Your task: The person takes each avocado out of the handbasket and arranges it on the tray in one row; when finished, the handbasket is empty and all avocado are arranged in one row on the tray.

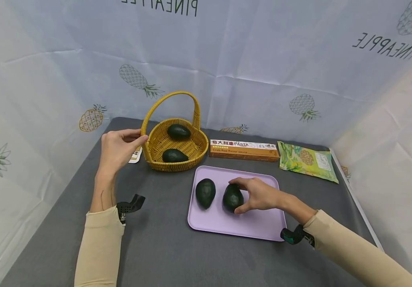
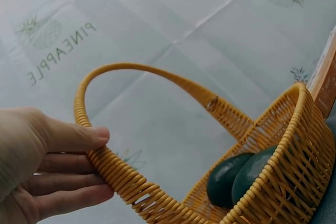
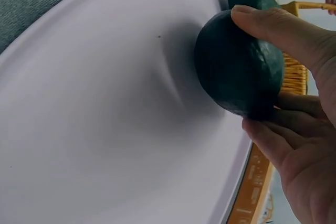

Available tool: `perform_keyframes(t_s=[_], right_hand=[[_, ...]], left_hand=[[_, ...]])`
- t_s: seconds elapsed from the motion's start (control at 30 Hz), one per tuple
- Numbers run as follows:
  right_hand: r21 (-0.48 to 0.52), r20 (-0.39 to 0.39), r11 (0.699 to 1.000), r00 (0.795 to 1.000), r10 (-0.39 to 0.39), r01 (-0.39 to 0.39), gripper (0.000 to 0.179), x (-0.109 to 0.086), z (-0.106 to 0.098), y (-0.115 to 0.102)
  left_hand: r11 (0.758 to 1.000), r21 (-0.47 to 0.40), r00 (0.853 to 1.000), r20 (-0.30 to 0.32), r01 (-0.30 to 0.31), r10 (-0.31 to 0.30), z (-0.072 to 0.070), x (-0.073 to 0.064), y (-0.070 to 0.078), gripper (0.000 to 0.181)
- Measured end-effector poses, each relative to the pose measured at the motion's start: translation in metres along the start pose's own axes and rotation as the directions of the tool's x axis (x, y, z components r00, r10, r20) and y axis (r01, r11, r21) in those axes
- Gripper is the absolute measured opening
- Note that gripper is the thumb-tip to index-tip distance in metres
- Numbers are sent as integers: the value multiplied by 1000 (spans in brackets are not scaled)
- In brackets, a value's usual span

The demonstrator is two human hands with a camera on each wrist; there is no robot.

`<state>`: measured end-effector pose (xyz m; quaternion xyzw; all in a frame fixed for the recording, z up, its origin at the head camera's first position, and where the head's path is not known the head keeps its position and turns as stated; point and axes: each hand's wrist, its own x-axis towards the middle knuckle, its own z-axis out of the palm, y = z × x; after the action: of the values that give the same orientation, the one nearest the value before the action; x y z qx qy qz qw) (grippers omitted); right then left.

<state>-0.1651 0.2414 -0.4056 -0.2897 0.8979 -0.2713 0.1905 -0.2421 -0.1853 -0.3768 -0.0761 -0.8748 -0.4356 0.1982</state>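
My left hand (image 1: 117, 149) pinches the left side of the yellow woven basket's handle (image 2: 121, 174) between thumb and fingers. Inside the basket (image 1: 200, 153) lie two dark green avocados, one (image 1: 179, 132) toward the back and another (image 1: 174, 156) at the front. On the lilac tray (image 1: 206, 226), my right hand (image 1: 261, 194) grips an avocado (image 3: 236, 66), thumb on one side and fingertips on the other. A second avocado (image 1: 205, 193) lies just left of it on the tray, partly covered by the held one in the right wrist view.
Behind the tray stands an orange and white pasta box (image 1: 244, 151), with a green and yellow packet (image 1: 308, 161) to its right. A small white and yellow card (image 1: 136, 155) shows beside the basket's left edge. Pineapple-print cloth (image 1: 245, 59) walls in the grey table (image 1: 163, 247).
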Motion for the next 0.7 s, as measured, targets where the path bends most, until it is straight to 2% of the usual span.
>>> perform_keyframes(t_s=[0.3, 0.7], right_hand=[[-88, -48, 996, 999, 14, -19, 91, -2, 7, 5], [-86, -84, 996, 996, 29, -36, 95, -5, 10, 4]], left_hand=[[1000, -5, 1000, 3, 5, -5, 0, -1, 0, 33], [1000, -11, 1000, 13, -6, 6, -1, 0, 0, 35]])
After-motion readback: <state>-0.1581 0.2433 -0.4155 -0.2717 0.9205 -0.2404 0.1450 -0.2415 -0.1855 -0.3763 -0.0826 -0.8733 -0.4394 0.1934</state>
